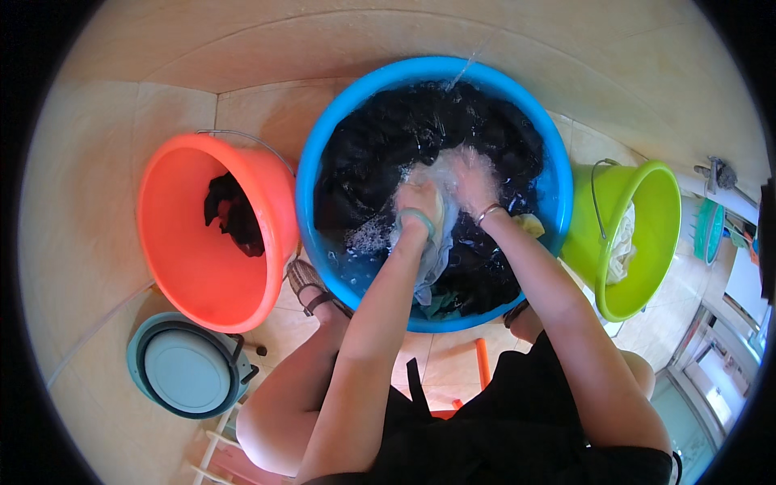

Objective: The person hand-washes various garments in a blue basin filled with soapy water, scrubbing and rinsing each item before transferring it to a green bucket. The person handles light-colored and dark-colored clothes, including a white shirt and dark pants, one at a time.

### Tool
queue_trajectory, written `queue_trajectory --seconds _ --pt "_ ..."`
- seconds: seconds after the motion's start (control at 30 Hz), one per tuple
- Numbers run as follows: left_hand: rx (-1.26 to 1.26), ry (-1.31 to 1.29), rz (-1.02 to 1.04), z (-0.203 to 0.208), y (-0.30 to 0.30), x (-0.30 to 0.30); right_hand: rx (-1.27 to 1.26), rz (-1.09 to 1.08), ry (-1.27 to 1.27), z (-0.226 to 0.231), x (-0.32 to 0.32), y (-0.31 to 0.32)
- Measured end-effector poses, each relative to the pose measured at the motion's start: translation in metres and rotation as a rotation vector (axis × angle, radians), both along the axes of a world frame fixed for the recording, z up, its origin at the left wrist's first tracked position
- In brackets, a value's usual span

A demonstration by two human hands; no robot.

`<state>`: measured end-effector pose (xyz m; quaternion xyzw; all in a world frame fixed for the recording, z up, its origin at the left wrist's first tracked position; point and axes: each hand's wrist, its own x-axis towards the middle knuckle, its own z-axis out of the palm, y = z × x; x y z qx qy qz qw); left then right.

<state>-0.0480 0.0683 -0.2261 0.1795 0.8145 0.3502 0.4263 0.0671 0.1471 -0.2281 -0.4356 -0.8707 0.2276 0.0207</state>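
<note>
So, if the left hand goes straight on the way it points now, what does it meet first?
The left hand points toward the far side of the blue basin. It grips the pale cloth, and just beyond that lie the dark wet clothes, then probably the far wall. Depth is unclear.

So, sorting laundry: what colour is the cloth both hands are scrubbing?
Pale white cloth, head view.

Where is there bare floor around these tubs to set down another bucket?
Bare tile lies left of the orange bucket, and a wide strip runs beyond the blue basin. It is crowded elsewhere: the green bucket touches the basin's right, the grey folded tub sits below the orange bucket, and both hands fill the basin.
</note>
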Motion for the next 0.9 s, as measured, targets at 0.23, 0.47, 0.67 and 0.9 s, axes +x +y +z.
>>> queue_trajectory --seconds 0.23,0.47,0.67,0.9 --pt "0.067 -0.579 0.164 -0.04 -0.002 -0.021 -0.225 0.0 -0.052 0.048 -0.043 0.016" --pt "0.55 -1.472 0.331 0.077 -0.014 -0.013 -0.188 0.246 0.666 0.18 0.004 -0.067" --pt "0.844 -1.508 0.326 0.156 -0.014 0.0 0.24 0.322 0.521 0.233 0.004 -0.124" --pt "0.836 -1.525 0.168 0.176 -0.02 0.008 0.501 -0.019 0.679 0.237 -0.015 -0.132"
